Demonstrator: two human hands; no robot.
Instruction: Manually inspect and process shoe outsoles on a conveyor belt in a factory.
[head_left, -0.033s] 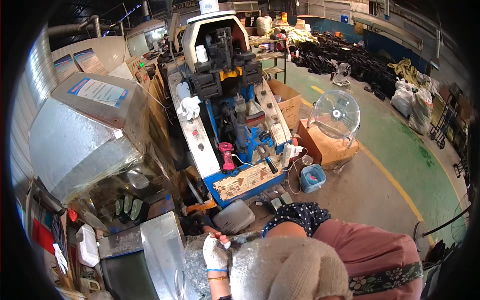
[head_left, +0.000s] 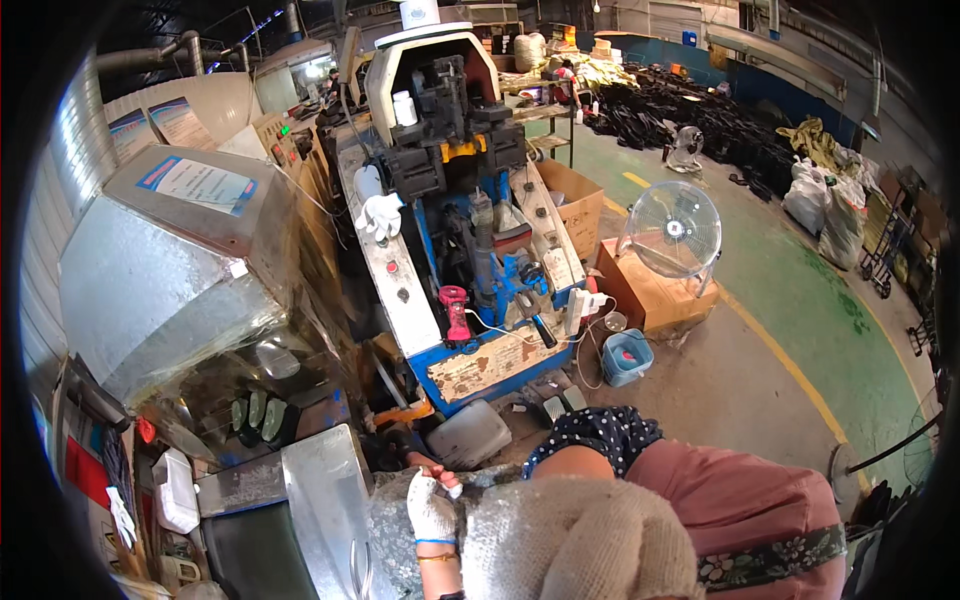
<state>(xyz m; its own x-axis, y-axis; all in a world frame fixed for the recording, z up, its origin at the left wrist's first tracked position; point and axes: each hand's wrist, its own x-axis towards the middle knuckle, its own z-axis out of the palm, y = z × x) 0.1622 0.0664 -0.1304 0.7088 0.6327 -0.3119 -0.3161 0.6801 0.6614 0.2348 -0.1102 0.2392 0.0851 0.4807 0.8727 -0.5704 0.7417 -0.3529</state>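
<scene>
My left hand [head_left: 432, 512], in a white knit glove with a blue cuff, is low in the middle. Reddish bare fingertips curl together at its top, beside a small white bit I cannot make out. Behind it lies grey patterned cloth [head_left: 390, 525]. Very near the camera, my right hand [head_left: 580, 540] fills the lower middle in a beige knit glove, fingers bent side by side, their tips hidden. Its arm has a pink sleeve [head_left: 735, 500] and a dotted navy cuff [head_left: 600, 435]. Ahead stands a blue and white machine [head_left: 490, 365] with a pink hand tool [head_left: 455, 315] on it.
Left are a metal hood [head_left: 170, 270] and a metal-edged bench [head_left: 325, 490]. A grey plastic container [head_left: 468, 435] sits below the machine. Right of it are a blue bucket [head_left: 626, 360] and a fan [head_left: 675, 230] on a cardboard box [head_left: 655, 292]. White sacks [head_left: 805, 200] stand farther off.
</scene>
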